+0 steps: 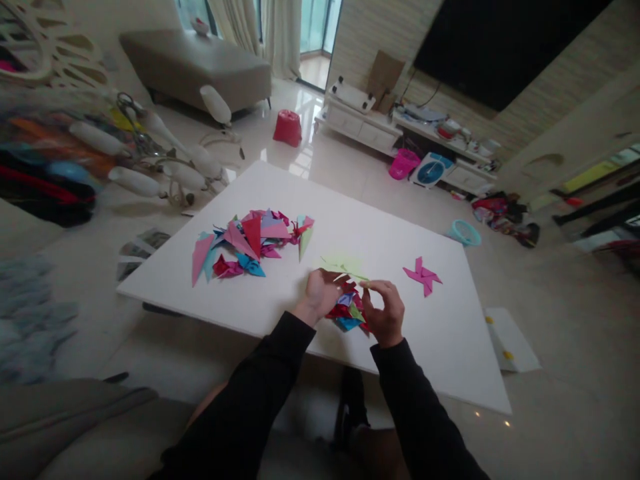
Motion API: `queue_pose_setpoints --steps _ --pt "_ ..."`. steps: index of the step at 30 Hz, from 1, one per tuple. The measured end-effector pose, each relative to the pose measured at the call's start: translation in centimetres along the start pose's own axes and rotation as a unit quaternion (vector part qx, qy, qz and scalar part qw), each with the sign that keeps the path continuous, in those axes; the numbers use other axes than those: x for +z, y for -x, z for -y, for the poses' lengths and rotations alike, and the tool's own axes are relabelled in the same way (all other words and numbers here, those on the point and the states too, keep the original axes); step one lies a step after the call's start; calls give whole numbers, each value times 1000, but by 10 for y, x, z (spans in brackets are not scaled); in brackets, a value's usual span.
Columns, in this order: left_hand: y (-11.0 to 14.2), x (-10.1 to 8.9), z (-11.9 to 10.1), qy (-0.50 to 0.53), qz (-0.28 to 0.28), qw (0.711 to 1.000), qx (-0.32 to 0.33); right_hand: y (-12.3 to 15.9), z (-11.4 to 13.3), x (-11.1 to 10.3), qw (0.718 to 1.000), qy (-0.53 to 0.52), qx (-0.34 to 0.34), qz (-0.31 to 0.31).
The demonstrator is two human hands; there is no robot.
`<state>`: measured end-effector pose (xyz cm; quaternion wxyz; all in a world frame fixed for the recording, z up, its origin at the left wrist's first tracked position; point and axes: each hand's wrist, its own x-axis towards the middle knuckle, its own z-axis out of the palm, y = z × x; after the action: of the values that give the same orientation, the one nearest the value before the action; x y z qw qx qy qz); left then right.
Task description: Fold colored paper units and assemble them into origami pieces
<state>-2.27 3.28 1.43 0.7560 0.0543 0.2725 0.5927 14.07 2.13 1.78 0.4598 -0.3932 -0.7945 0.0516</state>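
Observation:
A piece of light green paper (345, 264), thin and partly folded, is held just above the white table (310, 193). My left hand (323, 293) is turned palm up, its fingers curled against the paper's near edge. At the paper's right end, my right hand (385, 310) pinches it between thumb and fingers. Below and between the hands lies a small pile of folded paper pieces (350, 323) in red, blue, purple and green, partly hidden by them. A pink paper pinwheel (423, 276) rests flat to the right. The exact folds of the green paper are too blurred to tell.
A larger heap of folded paper shapes (253, 240) covers part of the table's left side. Beyond the table are a red bag (287, 128) on the floor, a pink basket (404, 163), a light blue basin (464, 232) and a lamp with white shades (185, 175).

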Motion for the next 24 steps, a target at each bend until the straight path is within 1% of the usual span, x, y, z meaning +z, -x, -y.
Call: queue_pose_setpoints --steps 2,3,5,6,8,10,11,13,15,17,20,24 --pt "2 5 16 -12 41 999 -11 30 -3 -13 1000 18 20 -9" --pt "2 7 25 -20 57 998 -18 40 -5 -17 999 25 26 -6" --pt "1 10 40 -46 75 996 -24 52 -10 -21 999 29 28 13" --pt "-1 10 47 -63 76 995 -26 54 -13 -22 999 28 26 23" --pt "-5 9 59 -99 55 993 -34 54 -16 -24 999 24 20 40" --pt "-11 6 68 -124 19 991 -40 50 -18 -26 998 20 11 56" --pt "-15 4 71 -132 3 991 -31 48 -19 -28 998 16 5 66" --pt "-20 0 75 -143 -21 990 7 44 -19 -32 996 -4 -7 86" --pt "-24 -2 76 -158 -37 986 40 42 -20 -38 996 -29 -4 81" --pt "-25 -3 77 -179 -47 981 58 40 -23 -44 998 -37 20 51" --pt "-22 -2 80 -206 -44 975 64 39 -28 -50 996 -19 85 2" --pt "-14 -3 85 -244 -40 968 51 41 -34 -51 989 -3 145 2"
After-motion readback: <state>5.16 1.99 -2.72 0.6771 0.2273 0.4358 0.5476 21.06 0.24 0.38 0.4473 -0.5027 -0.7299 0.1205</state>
